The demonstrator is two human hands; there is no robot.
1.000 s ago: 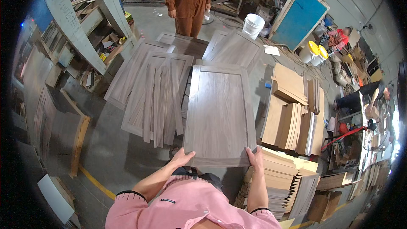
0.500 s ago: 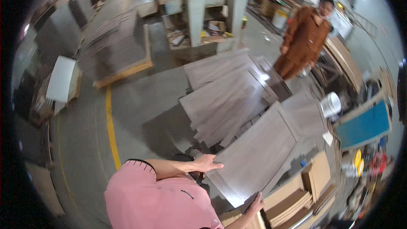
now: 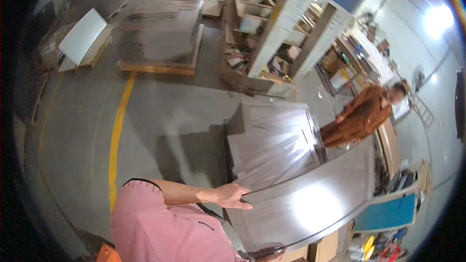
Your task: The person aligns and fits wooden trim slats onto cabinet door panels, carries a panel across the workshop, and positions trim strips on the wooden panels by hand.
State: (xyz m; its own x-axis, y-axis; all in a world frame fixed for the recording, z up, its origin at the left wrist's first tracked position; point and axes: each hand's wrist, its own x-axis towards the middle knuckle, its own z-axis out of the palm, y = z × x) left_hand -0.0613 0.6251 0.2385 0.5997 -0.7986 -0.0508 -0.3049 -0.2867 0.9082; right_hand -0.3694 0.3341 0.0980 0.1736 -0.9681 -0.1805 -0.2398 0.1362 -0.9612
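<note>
1. We log the panel (image 3: 291, 213): grey-brown, faintly streaked, white glare patch.
2. Shirt (image 3: 160, 230): pink; we note black ticks along its cuff (image 3: 141, 180).
3. Co-worker's suit (image 3: 357, 119): rust brown.
4. Floor (image 3: 160, 102): grey; we record a yellow line (image 3: 118, 133).
5. Board (image 3: 386, 212): teal. Sheet (image 3: 83, 36): white.

Right hand (image 3: 272, 256): mostly cut off by the lower picture edge; its grip on the panel's near edge cannot be made out.
Panel (image 3: 291, 207): grain washed out by glare; underside hidden.
Panel stack (image 3: 264, 153): partly covered by the held panel.
Person in brown (image 3: 361, 116): lower legs hidden.
Orange object (image 3: 108, 253): cut off below; kind cannot be told.
</note>
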